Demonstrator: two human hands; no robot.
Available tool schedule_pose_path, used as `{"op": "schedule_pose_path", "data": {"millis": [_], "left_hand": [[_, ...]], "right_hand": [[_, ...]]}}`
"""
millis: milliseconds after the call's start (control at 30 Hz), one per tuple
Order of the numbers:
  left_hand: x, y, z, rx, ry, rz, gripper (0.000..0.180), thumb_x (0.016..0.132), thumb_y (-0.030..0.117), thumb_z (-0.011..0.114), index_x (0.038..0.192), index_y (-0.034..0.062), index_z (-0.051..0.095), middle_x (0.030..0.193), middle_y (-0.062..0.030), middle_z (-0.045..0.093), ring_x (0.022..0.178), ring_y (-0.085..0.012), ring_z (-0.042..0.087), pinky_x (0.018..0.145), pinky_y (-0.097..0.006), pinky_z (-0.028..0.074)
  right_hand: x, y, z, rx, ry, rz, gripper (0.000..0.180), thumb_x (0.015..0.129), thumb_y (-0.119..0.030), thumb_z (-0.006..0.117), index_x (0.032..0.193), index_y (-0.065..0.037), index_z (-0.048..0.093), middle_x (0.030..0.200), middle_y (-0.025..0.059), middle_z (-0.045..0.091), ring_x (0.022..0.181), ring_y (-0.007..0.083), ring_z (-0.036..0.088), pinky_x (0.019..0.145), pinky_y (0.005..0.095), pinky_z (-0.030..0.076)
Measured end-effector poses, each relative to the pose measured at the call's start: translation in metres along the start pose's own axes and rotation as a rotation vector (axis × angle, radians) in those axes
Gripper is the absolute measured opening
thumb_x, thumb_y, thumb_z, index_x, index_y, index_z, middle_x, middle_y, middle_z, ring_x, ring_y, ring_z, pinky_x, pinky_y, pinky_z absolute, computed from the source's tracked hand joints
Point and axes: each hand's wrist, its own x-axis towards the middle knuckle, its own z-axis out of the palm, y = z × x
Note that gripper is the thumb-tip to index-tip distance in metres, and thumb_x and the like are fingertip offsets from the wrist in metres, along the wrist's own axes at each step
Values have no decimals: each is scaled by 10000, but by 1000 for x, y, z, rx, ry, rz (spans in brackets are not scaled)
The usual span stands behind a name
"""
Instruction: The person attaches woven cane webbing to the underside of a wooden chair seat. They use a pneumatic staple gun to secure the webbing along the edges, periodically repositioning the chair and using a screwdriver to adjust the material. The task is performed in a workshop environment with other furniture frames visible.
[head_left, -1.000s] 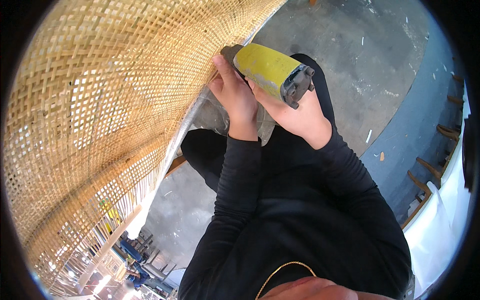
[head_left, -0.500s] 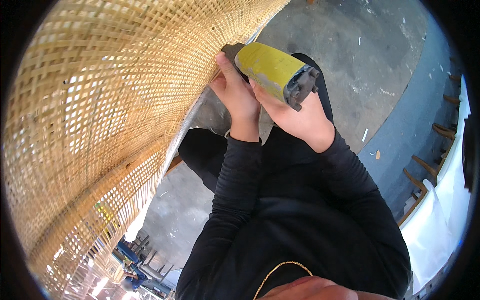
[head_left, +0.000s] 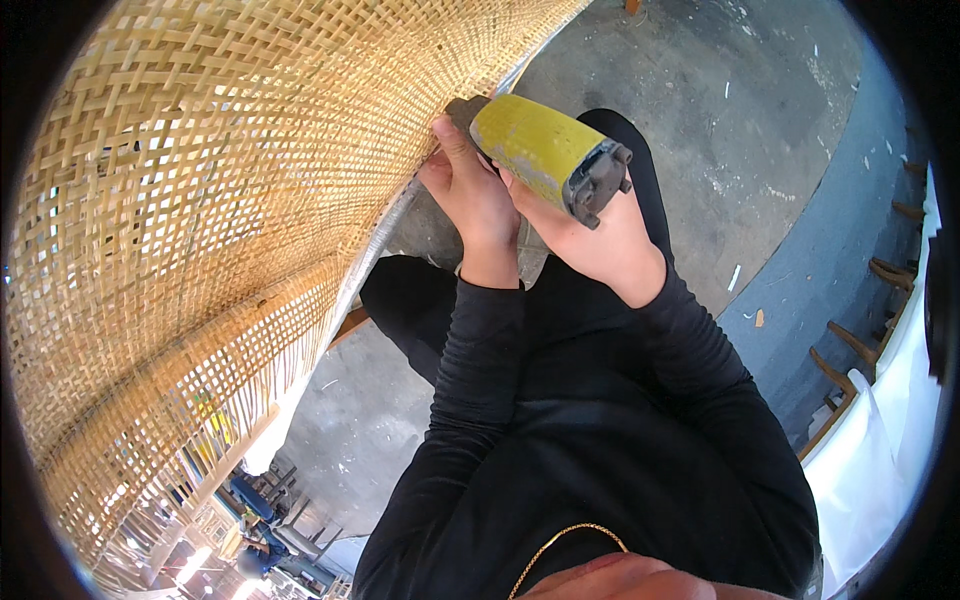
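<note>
A large sheet of woven cane (head_left: 220, 190) curves up along my left side, with a pale strip along its edge. My right hand (head_left: 605, 245) is wrapped round the handle of a worn yellow-green staple gun (head_left: 535, 140), whose dark bolted end cap faces right. The gun's dark nose points left and meets the cane edge. Just below the nose, my left hand (head_left: 475, 195) is closed at that edge, thumb up beside the nose and fingers curled against the cane. Where the fingertips press, the view is partly hidden, as is the gun's trigger.
Grey concrete floor (head_left: 740, 110) with white scraps stretches beyond my knees. On the right, brown wooden legs (head_left: 855, 345) stick out by white sheeting (head_left: 870, 460). A person in dark clothes (head_left: 262, 555) and clutter show at the lower left, beyond the cane.
Both hands and the staple gun keep nearly the same place at the cane edge. The whole view has shifted slightly, and more of the clutter behind the cane shows at lower left.
</note>
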Motion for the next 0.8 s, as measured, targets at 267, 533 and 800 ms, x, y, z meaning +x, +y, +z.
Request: {"op": "schedule_pose_path", "data": {"millis": [267, 533, 800], "left_hand": [[-1, 1, 0, -17, -93, -6, 377, 1119, 262, 501, 1292, -71, 539, 1238, -152, 670, 1096, -214, 681, 905, -354, 569], [2, 6, -13, -25, -62, -15, 380, 1078, 326, 592, 1260, -7, 587, 1233, -102, 676, 1075, -208, 688, 825, -309, 531], [-8, 26, -37, 33, 11, 92, 394, 1004, 278, 714, 1286, 35, 587, 1248, -105, 681, 1101, -240, 709, 769, -317, 540]], "right_hand": [[-6, 12, 4, -247, 4, -93, 261, 823, -160, 798, 1017, -8, 712, 918, 128, 733, 792, 341, 683, 757, 400, 527], [-6, -14, -3, 357, -69, 165, 296, 913, -130, 778, 1146, 24, 679, 1006, 82, 751, 927, 193, 714, 861, 325, 555], [-15, -11, -15, 271, -136, 87, 321, 926, -179, 804, 1145, 29, 696, 991, 73, 766, 850, 139, 724, 799, 305, 574]]}}
